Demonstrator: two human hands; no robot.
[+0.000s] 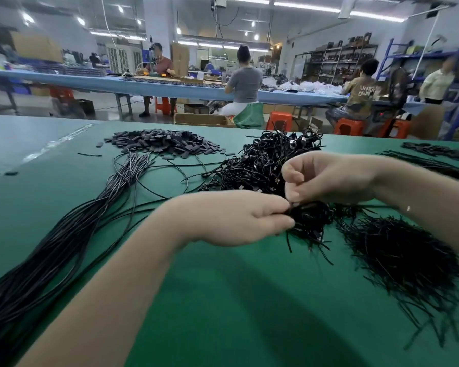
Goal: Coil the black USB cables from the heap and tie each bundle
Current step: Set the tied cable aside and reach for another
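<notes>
Above the green table [223, 300], just before the tied pile, the left hand [231, 221] pinched a coiled cable bundle [310, 218] while the right hand [329, 178] pinched its tie, which, slipping, could let the coil spring loose.

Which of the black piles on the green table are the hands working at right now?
The coiled bundle, pinched between left hand and right hand; the tied heap, loose ties and long cables lie untouched.
</notes>
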